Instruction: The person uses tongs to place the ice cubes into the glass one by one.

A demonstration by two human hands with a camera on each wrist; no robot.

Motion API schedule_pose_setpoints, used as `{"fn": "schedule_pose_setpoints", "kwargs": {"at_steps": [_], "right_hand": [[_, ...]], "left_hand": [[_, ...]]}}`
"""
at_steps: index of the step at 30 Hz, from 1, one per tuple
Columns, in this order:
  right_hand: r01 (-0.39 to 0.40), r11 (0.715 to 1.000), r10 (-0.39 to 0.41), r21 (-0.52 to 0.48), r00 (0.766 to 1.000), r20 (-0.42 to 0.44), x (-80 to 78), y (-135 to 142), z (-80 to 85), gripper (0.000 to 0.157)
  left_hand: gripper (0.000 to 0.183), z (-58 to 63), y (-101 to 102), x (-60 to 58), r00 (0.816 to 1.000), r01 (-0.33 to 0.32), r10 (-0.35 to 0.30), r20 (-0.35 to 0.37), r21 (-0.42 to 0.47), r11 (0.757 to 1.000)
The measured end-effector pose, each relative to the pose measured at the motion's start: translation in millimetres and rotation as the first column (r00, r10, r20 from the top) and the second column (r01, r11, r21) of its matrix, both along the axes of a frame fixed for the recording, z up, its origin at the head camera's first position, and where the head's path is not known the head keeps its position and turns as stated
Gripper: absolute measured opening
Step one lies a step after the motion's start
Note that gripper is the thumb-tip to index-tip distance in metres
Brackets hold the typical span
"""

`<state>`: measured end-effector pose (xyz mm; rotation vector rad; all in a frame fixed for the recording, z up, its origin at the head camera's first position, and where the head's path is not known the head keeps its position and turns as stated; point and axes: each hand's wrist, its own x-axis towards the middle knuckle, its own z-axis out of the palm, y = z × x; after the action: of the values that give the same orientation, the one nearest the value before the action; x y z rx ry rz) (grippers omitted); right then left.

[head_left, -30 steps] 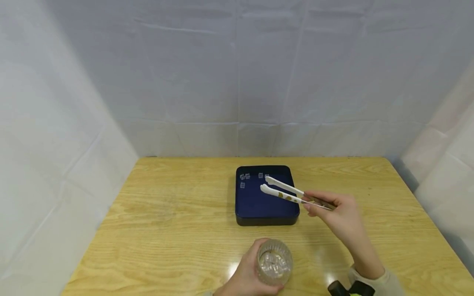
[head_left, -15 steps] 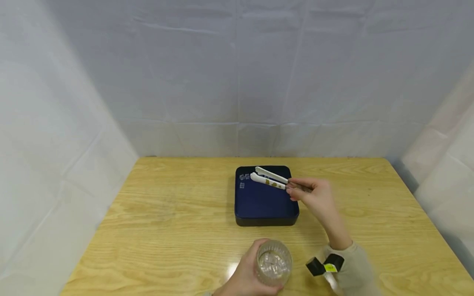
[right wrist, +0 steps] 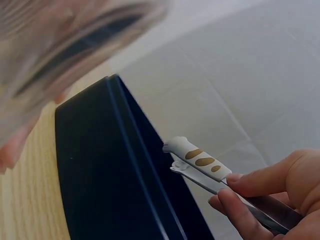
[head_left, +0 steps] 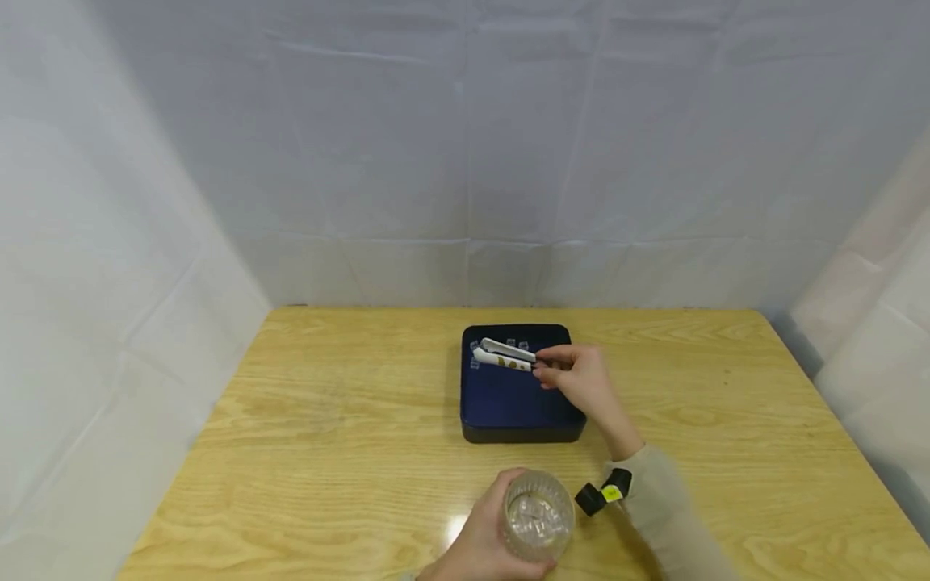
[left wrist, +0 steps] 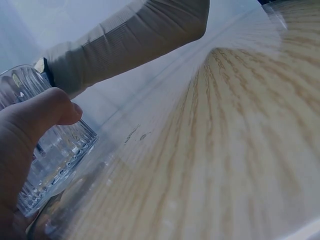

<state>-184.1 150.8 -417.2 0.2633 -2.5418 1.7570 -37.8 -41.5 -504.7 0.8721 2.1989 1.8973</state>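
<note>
My right hand [head_left: 584, 379] pinches a pair of tongs [head_left: 512, 364] with white arms and gold-brown spots. The tong tips are slightly apart, over the far left part of a dark blue square tin [head_left: 523, 407]. Under and around the tips lie small clear cubes [head_left: 475, 364], partly hidden by the tongs. Two more clear cubes [head_left: 524, 345] lie near the tin's back edge. Nearer the front, my left hand [head_left: 479, 541] grips a clear ribbed glass [head_left: 539, 482] holding several clear cubes. In the right wrist view, nothing shows clearly between the tong tips [right wrist: 177, 152].
The wooden table [head_left: 327, 452] carries the tin and the glass. White sheeting [head_left: 465, 161] hangs behind and along both sides. A black wrist device [head_left: 592, 499] with a yellow label sits on the right sleeve, close to the glass.
My right hand has moved left and forward with the tongs, from the tin's right side to the cubes at its far left. The tong tips have drawn closer together. The left hand has not moved.
</note>
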Motion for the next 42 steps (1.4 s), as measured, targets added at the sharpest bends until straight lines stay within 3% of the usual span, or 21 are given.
{"fn": "schedule_pose_setpoints", "kwargs": {"at_steps": [9,22,35,42], "right_hand": [[-0.015,0.995,0.012,0.098,0.999,0.029,-14.8,-11,-16.9,0.024],[-0.036,0.983,0.032,0.182,0.999,0.026,-22.4,-18,-23.4,0.022],[-0.058,0.963,0.064,0.262,0.998,-0.014,-22.6,-22,-27.0,0.021],[-0.053,0.964,0.06,0.259,0.998,-0.017,-19.7,-22,-26.2,0.021]], "left_hand": [[0.091,-4.6,0,-1.8,0.999,-0.013,0.012,-0.05,-0.013,1.0],[0.094,-5.3,0,-2.7,0.993,-0.017,0.017,-0.118,-0.002,1.0],[0.093,-5.8,-1,-4.0,0.997,-0.023,0.022,-0.078,-0.012,1.0],[0.092,-6.2,-1,-3.6,0.995,-0.022,0.02,-0.101,-0.016,1.0]]}}
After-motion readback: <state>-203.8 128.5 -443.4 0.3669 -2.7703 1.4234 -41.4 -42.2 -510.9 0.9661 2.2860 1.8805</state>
